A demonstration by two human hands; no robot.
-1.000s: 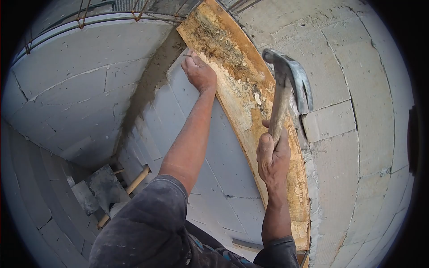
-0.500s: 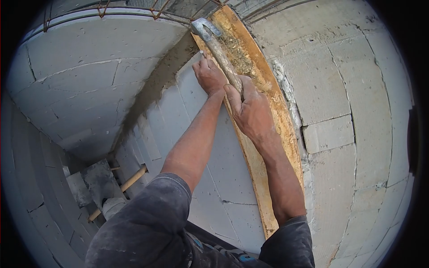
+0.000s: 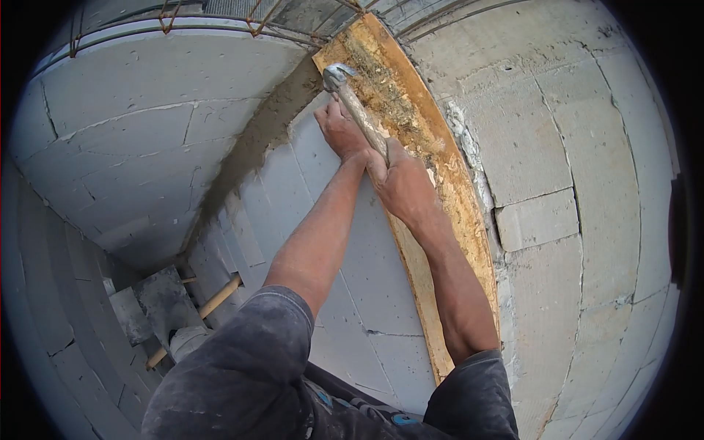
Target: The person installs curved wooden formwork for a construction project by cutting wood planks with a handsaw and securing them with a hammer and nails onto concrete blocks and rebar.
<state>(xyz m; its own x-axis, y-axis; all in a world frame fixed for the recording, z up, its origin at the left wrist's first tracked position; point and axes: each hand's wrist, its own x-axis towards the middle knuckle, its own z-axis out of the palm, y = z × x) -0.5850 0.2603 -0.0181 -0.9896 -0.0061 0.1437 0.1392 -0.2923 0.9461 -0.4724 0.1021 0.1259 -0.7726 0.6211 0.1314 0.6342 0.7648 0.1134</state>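
Note:
My right hand [image 3: 408,185] is wrapped around the wooden handle of a claw hammer [image 3: 361,121]. The hammer's metal head is just above my left fingertips, over the left edge of a long, worn wooden board [image 3: 469,213]. My left hand [image 3: 342,132] is closed in a pinch at that edge, against the side facing the grey block wall [image 3: 308,165]. A nail shows between its fingers in the earlier view; the hammer head now covers that spot. My wrists almost touch.
Block walls stand to the left [image 3: 147,161] and right [image 3: 601,198]. Steel rebar [image 3: 271,31] runs across the top. Low on the left are a wooden pole [image 3: 220,295] and a dusty grey panel [image 3: 167,297], far below my arms.
The hammer has swung down, its head dropping from above the board's left edge to my left fingertips. My right hand has lowered slightly; my left hand has stayed nearly still.

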